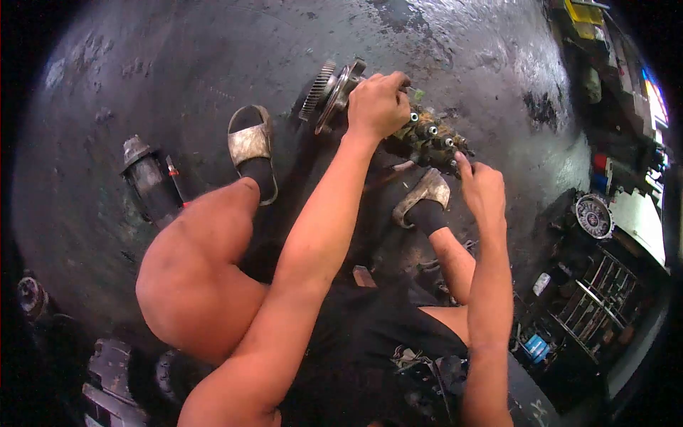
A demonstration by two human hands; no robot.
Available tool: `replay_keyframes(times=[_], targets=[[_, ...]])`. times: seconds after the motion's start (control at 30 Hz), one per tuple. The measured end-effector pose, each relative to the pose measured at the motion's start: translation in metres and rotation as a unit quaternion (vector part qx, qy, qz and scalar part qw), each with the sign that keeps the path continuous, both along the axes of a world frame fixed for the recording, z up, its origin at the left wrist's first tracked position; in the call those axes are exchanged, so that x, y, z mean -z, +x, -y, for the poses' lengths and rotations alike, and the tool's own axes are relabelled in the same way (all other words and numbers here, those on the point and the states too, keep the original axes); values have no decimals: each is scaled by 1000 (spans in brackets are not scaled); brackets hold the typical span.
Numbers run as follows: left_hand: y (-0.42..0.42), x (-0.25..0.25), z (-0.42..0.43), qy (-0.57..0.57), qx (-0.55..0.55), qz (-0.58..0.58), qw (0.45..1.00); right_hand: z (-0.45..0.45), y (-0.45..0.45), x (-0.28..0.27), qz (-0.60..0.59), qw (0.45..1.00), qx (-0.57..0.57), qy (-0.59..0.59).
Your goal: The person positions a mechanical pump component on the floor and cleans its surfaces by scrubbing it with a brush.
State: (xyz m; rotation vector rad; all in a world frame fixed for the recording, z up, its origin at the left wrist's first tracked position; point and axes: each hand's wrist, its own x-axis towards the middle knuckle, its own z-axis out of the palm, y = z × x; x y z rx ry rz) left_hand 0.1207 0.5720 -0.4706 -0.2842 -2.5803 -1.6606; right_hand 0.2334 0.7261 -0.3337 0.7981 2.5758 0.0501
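A greasy fuel injection pump [435, 136] lies on the dark floor in front of me, with several pale-ended outlet fittings along its top. A toothed gear [318, 91] and a round flange [333, 103] sit at its left end. My left hand [380, 105] is closed over the pump body just right of the flange, its fingertips partly hidden behind it. At the pump's right end is my right hand [484, 186], one digit stretched against the end fittings and the others curled. Whether it pinches a small part there is hidden.
My sandalled feet flank the pump, the left sandal [250, 142] and the right sandal [427, 193]. A dark cylindrical part [151, 178] and a red-tipped tool [173, 171] are at the left. To the right are a round metal housing [593, 216] and a tool rack [597, 299].
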Motion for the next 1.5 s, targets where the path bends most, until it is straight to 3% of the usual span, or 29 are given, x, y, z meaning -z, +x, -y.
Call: replay_keyframes(times=[0.13, 0.2, 0.23, 0.3, 0.33, 0.4, 0.43, 0.5, 0.53, 0.6, 0.63, 0.7, 0.73, 0.8, 0.83, 0.9, 1.03, 1.1, 1.13, 1.2, 1.33, 1.43, 1.5], targets=[[-3, 1, 1, 11, -4, 3, 1000, -19, -4, 14, 31, 997, -63, -23], [-1, 2, 1, 1, 4, 5, 1000, -24, 5, 14, -1, 983, -178, -46], [-1, 3, 1, 2, -8, -12, 1000, -28, 5, 12, 5, 983, -179, -46], [-2, 3, 2, 10, -8, -16, 1000, -30, 6, 6, -124, 891, -427, -94], [-2, 2, 2, 16, -7, -25, 1000, -28, 9, 2, -122, 892, -425, -91], [-5, 4, 3, 17, -8, -29, 999, -6, 2, -14, -103, 971, -166, -134], [-3, 4, 2, 14, -9, -27, 1000, -4, -4, -18, -100, 972, -167, -132], [-2, 2, 1, 11, -7, -18, 1000, -4, -21, -19, 165, 986, 3, -32], [-2, 1, 2, 6, -5, -10, 1000, -10, -17, -19, 167, 986, 2, -31], [-3, 3, 2, 11, -5, -13, 1000, -16, -8, -19, -31, 954, -275, -119], [-3, 4, 2, 17, -4, -17, 1000, -17, -7, -19, -30, 953, -277, -119], [-2, 2, 3, 7, -7, -13, 1000, 5, -14, -29, 12, 986, -151, -65], [-1, 1, 2, -2, -9, -7, 1000, 4, -17, -29, 13, 986, -151, -63], [-1, 2, 1, 9, -6, -7, 1000, 1, -29, -25, 222, 973, -65, 11], [-2, 3, 1, 18, -3, -8, 1000, -5, -23, -23, 222, 973, -65, 12], [-2, 2, 3, 18, -4, -9, 1000, -19, -6, -18, 49, 974, -215, -53], [-1, 2, 1, 8, -4, -2, 1000, -5, 2, -5, -40, 978, -199, -49], [0, 0, 2, 13, -4, -14, 1000, 1, 11, 15, -147, 972, -177, -45], [-1, -1, 3, 17, -4, -29, 999, 6, 24, 23, -151, 973, -166, -46], [-5, 2, 2, 1, 6, -27, 1000, 19, 60, 41, -62, 981, 115, -143], [-5, 14, -5, -5, 3, -40, 999, 26, 164, 144, 17, 946, 144, -290], [-10, 24, -5, 22, 30, -51, 998, 53, 183, 210, -39, 940, 115, -320], [-7, 7, 2, -32, 60, -69, 995, 79, 167, 239, -103, 919, 127, -358]])
